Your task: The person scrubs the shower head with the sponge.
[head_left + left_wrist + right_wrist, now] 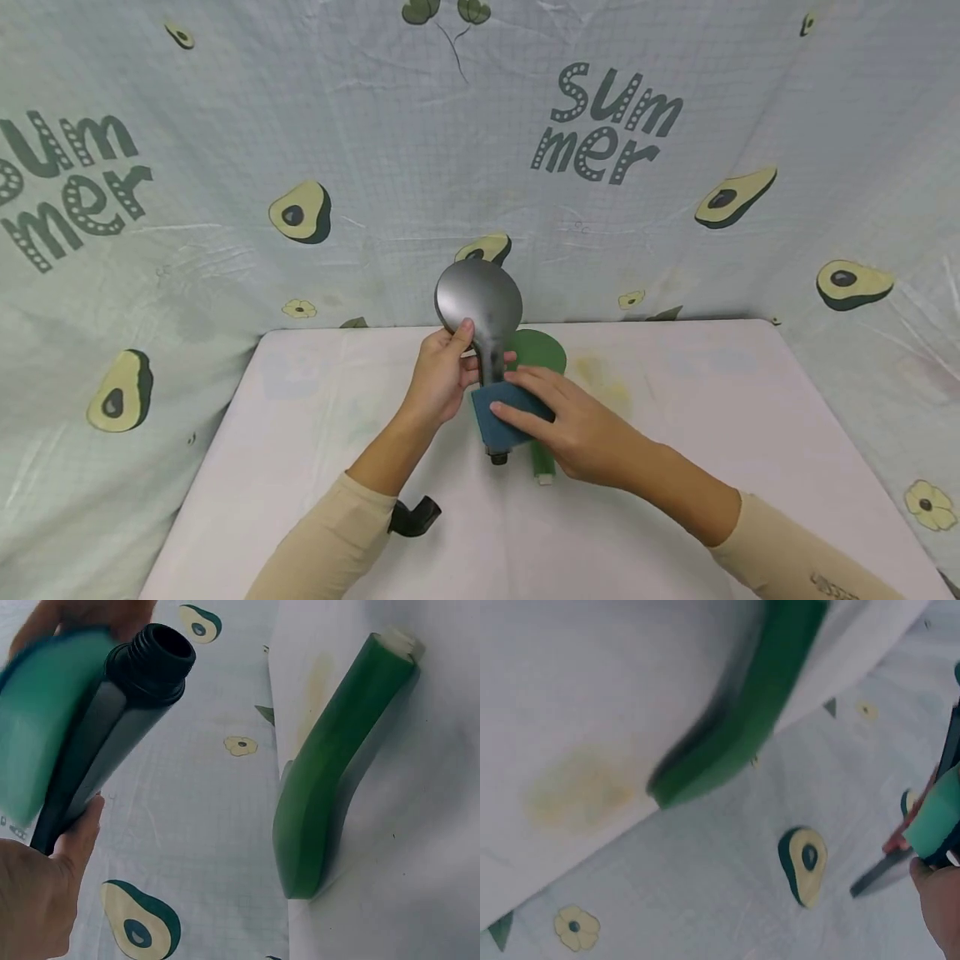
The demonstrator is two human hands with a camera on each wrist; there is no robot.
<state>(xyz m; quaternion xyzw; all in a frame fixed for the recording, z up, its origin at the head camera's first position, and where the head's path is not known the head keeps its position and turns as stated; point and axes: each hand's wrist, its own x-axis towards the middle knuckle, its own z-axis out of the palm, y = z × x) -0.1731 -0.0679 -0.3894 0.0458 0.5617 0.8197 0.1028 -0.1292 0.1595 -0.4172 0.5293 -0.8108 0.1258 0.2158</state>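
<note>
My left hand (442,371) grips a grey shower head (478,296) at the neck, with the thumb lying along its near side. The shower head is held up off the table, round end at the top. Its black threaded end (154,664) points down, and shows clearly in the left wrist view. My right hand (581,429) holds a blue-green sponge (498,425) wrapped against the lower handle. Fingers lie over the sponge's near face, and the sponge hides most of the handle there. The right wrist view catches the sponge (934,817) only at its right edge.
Behind the hands, a green shower head (538,350) lies on the white table (652,533). A black elbow-shaped piece (417,517) lies near my left forearm, partly hidden by the sleeve. An avocado-print cloth (390,150) hangs behind the table and at its sides.
</note>
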